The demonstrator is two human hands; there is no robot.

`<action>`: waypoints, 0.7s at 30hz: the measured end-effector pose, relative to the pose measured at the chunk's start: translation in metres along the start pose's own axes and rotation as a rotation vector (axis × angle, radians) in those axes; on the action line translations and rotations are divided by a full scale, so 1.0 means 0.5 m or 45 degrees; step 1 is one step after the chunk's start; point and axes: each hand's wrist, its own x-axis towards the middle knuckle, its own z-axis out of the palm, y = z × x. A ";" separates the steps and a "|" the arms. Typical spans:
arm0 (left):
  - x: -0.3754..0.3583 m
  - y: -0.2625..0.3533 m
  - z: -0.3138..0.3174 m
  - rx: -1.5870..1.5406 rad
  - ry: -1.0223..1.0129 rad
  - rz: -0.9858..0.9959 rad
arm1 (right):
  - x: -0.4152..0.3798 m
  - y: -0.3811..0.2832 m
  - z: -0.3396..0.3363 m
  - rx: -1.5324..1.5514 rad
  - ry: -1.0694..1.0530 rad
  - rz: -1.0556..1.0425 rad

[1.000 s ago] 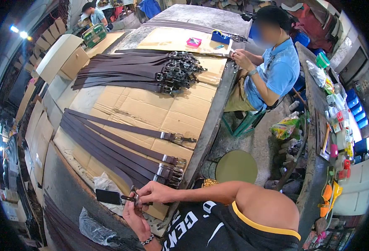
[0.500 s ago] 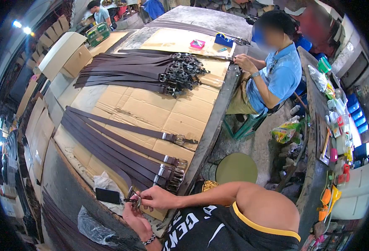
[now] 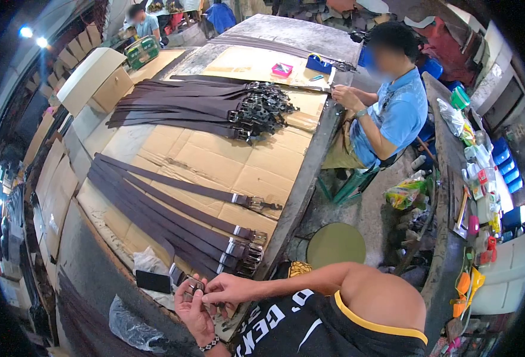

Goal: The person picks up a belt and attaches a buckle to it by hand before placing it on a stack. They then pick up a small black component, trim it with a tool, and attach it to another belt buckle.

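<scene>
My left hand (image 3: 194,314), with a patterned bracelet at the wrist, is closed around the buckle end of a dark brown belt (image 3: 166,245). Its metal buckle (image 3: 196,286) shows between the fingers, and a white band crosses the strap just before it. My right hand (image 3: 230,289) pinches at the same buckle; its fingertips partly hide what they grip. Several more brown belts (image 3: 155,205) lie fanned beside my hands, their buckles pointing toward the near table edge.
A black phone (image 3: 153,281) rests on a white cloth beside a clear plastic bag (image 3: 133,324). Farther up the cardboard-covered table (image 3: 209,152) lies a pile of buckled belts (image 3: 185,104). Across from me sits a co-worker in a blue shirt (image 3: 402,116). A round stool (image 3: 336,244) stands near.
The buckle has turned in my hands, and my left hand has opened out around it. A white band now shows on the held strap. The co-worker's head has lifted slightly.
</scene>
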 end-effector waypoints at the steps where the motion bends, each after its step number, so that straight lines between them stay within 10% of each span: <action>1: 0.003 -0.007 -0.003 0.010 -0.015 0.014 | -0.002 -0.003 -0.002 -0.014 0.018 0.002; 21: -0.012 -0.002 -0.002 0.170 0.017 0.048 | 0.021 0.045 -0.016 0.269 -0.084 0.147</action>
